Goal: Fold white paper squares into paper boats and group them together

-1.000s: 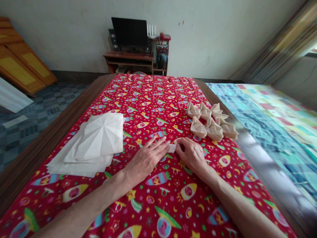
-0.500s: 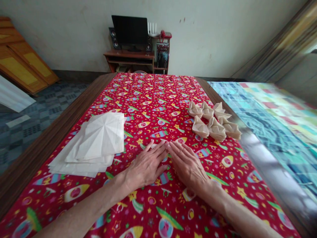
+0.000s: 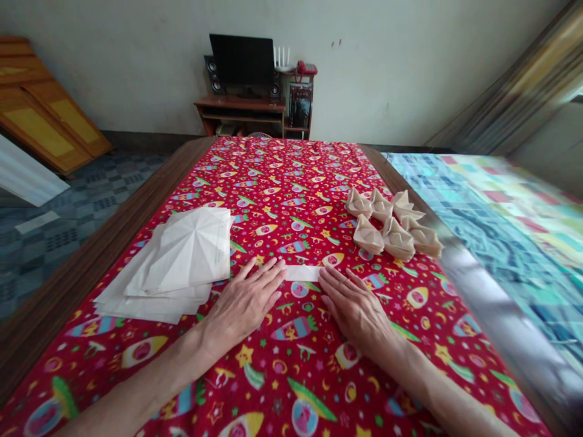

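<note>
A narrow folded strip of white paper lies flat on the red patterned cloth. My left hand rests palm down with its fingertips on the strip's left end. On the right end press the outstretched fingers of my right hand, also palm down. Both ends of the strip are hidden under the fingers; its middle shows between them. To the left is a stack of creased white paper sheets, the top one marked with star-shaped folds. Several folded beige paper boat-like shapes stand in two rows to the right.
The cloth covers a dark wooden table. Beyond its far end stands a desk with a monitor and a red telephone. A bed with a blue patchwork cover adjoins the right side. A wooden cabinet is at left.
My right hand has gone from curled fingers to lying flat. The hands met in the middle, then slid apart, and more of the paper strip now shows between them.
</note>
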### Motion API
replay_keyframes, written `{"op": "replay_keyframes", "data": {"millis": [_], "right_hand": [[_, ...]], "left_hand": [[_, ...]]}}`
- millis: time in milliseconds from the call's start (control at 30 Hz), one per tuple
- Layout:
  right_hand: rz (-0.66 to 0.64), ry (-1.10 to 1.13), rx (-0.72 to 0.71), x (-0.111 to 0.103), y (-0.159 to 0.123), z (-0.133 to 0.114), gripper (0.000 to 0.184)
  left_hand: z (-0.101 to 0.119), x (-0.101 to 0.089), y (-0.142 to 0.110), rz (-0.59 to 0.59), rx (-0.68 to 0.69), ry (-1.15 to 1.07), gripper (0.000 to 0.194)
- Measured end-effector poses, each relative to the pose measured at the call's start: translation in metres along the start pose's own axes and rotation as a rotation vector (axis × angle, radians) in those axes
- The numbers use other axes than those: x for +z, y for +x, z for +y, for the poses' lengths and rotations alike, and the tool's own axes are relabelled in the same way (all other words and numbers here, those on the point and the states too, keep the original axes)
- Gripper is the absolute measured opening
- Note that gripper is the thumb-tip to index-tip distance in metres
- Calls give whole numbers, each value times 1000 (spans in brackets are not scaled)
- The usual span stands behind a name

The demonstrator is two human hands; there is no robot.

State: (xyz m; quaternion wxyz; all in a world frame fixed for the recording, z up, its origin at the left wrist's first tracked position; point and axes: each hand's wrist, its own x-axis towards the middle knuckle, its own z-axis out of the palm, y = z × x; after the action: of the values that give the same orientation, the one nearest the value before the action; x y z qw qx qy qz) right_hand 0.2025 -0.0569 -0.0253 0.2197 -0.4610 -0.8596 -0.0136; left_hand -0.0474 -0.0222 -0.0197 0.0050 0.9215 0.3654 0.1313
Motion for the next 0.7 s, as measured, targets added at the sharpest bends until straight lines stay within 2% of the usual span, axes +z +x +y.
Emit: {"op": "replay_keyframes", "data": {"millis": [133,200,300,433,600,667,700], "right_hand": [[66,63,48,4,10,12,26],[78,34,83,5,18,17,27],[36,-15,146,6,28,19,27],[24,166,206,5,34,17,11],[167,341,264,4,32,15,13],[207,351,271,4,31,14,13],[217,348,268,4,31,13,13]], "left_hand": [[-5,6,11,125,-23,-69,33],[-8,10,19,178,-17,-124,30],[-13,12,31,203,-3,-177,28],[-17,11,40,203,-25,-216,32],[-17,12,45,363,-197,-320,47],[-13,13,48,393,-299,-480,52],[-10,14,49,370,-349,-592,54]]}}
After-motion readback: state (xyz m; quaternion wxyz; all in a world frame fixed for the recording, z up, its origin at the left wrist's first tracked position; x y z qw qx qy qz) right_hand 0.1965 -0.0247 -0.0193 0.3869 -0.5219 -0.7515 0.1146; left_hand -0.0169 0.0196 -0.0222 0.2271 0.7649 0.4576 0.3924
